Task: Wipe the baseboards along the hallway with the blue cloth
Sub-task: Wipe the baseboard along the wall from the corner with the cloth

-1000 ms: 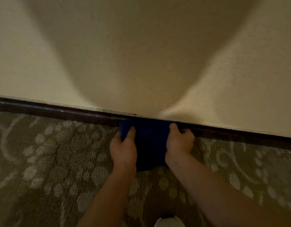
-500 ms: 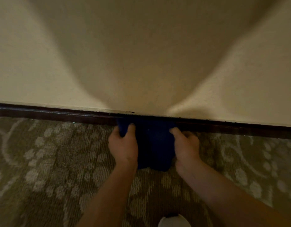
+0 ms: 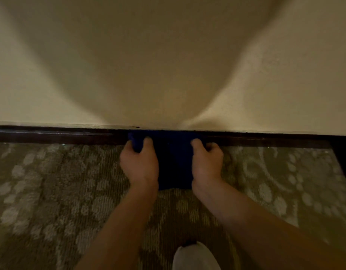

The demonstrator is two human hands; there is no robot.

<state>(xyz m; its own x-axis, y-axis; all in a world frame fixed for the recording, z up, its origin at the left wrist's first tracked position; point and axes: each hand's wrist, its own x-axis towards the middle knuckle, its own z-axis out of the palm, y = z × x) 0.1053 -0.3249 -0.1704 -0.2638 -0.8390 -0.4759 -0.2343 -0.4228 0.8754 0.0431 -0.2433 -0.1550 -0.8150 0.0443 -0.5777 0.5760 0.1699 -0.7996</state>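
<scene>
I hold the blue cloth (image 3: 175,152) against the baseboard (image 3: 61,135) at the far edge of the carpet (image 3: 51,191). Left hand (image 3: 139,162) and right hand (image 3: 206,162) grasp its side edges. The baseboard's long axis runs left-right; both hands are equally near.

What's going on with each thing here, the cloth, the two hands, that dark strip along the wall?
blue cloth: bunched, pressed against the baseboard, gripped at both ends.
left hand: grips the cloth.
right hand: grips the cloth.
baseboard: dark, glossy, partly covered by the cloth.
</scene>
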